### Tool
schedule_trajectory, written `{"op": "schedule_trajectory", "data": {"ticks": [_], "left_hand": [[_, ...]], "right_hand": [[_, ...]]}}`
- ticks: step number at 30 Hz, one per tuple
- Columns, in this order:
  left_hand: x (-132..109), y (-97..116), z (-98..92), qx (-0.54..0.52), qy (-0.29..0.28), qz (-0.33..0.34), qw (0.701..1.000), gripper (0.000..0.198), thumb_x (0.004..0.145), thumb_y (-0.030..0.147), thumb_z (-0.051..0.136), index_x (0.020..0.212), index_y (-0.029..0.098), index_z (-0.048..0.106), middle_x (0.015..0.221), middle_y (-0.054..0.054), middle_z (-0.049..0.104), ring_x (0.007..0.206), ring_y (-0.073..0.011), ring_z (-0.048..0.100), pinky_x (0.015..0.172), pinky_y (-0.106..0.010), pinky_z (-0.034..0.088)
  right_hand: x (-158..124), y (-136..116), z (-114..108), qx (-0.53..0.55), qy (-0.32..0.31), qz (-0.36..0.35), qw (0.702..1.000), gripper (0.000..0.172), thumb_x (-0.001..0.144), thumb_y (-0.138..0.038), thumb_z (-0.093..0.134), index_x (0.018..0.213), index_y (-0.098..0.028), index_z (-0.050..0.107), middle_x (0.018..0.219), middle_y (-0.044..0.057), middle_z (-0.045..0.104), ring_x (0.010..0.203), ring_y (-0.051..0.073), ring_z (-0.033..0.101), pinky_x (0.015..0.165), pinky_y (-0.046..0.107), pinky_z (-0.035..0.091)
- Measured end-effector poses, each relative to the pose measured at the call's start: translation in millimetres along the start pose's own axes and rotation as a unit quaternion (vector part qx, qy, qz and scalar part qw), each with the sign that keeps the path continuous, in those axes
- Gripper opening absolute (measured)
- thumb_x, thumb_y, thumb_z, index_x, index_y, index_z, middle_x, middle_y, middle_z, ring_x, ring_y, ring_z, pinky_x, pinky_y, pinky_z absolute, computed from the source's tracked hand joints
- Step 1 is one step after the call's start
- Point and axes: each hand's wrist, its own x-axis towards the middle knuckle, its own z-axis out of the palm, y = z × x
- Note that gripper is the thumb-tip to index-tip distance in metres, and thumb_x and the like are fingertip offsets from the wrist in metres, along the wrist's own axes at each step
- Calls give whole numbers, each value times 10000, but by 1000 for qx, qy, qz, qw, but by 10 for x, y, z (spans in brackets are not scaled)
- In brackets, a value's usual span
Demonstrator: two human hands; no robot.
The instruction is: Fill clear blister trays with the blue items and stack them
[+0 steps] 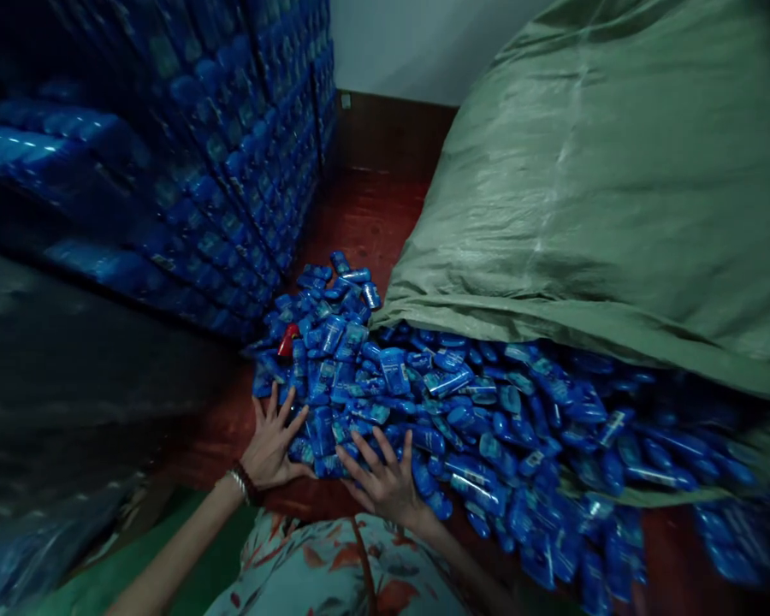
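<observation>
Blue bottles (394, 371) lie in a loose heap on the red floor and spill from the mouth of a large pale green woven sack (526, 197). My left hand (275, 445) is at the near left edge of the heap, fingers spread, with a bracelet on the wrist. Beside it my right hand (385, 479) lies with spread fingers against the nearest bottles. Neither hand is closed around a bottle. One red item (288, 340) stands out among the blue ones on the heap's left side.
Tall stacks of wrapped blue bottles (231, 145) rise on the left. A grey covered stack (70, 359) stands nearer on that side. Behind is a pale wall (404, 51) with a brown lower band. Red floor (365, 210) shows between stacks and sack.
</observation>
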Motion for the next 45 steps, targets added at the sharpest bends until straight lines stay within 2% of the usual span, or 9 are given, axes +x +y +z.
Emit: {"op": "schedule_trajectory", "data": {"ticks": [9,15,21,24,28,33,37,41,45], "left_hand": [[475,-452,80,-56,-77,33,995,971,705,583,608,1461,250,98,1510,-193,121,1361,-464,66,985,-649,256],[668,-120,-129,-32,-101,-55,993,882,755,299,584,1465,253,63,1537,-107,71,1380,-417,-29,1030,-615,251],[630,288,-278,4,-145,-235,961,869,768,81,488,1453,326,12,1539,-97,51,1321,-433,270,903,-549,435],[491,419,-323,9,-106,-247,963,812,789,62,435,1453,334,55,1528,-80,144,1320,-383,311,914,-500,448],[155,618,-168,-18,15,-245,969,721,879,174,377,1453,265,-49,1528,-97,136,1385,-291,196,1059,-529,287],[-51,759,290,32,51,-240,969,646,898,455,401,1450,288,109,1532,-111,94,1397,-352,59,1052,-649,118],[55,730,397,82,67,-275,956,611,888,453,429,1434,309,195,1529,-115,122,1392,-371,78,1042,-667,90],[34,639,81,69,89,-236,965,694,861,445,479,1452,271,160,1514,-163,153,1372,-414,127,992,-680,222],[-201,529,-733,125,253,-194,939,593,891,254,436,1437,269,206,1469,-148,280,1355,-315,258,1033,-549,284]], "right_hand": [[22,-7,24,3,-8,20,1000,498,849,-476,509,1315,-307,465,1369,0,476,1383,266,155,1075,635,-2],[30,-35,-8,11,-1,22,1000,499,855,-471,513,1323,-309,452,1329,10,519,1390,244,132,1064,642,-42],[42,-102,22,-1,21,23,1000,517,857,-496,501,1333,-303,441,1339,46,509,1383,251,164,1055,656,-28],[90,-140,67,-11,31,23,999,515,865,-476,496,1345,-305,424,1354,44,493,1377,249,184,1060,648,-20],[167,-174,103,-30,40,34,998,538,867,-485,478,1363,-289,402,1388,51,453,1378,266,183,1068,632,-10],[142,-161,65,-25,55,31,998,477,897,-330,449,1363,-239,406,1388,63,451,1367,252,230,1089,596,33],[31,-153,64,-26,83,-5,996,509,880,-177,417,1384,-241,371,1362,69,482,1355,239,273,1097,587,55],[-48,-100,166,-45,125,-43,990,578,829,-124,461,1388,-242,373,1311,96,530,1337,273,313,1098,596,97],[-79,-24,267,-32,151,-91,984,585,815,-135,471,1381,-256,387,1217,88,602,1277,281,411,1103,600,108]]}}
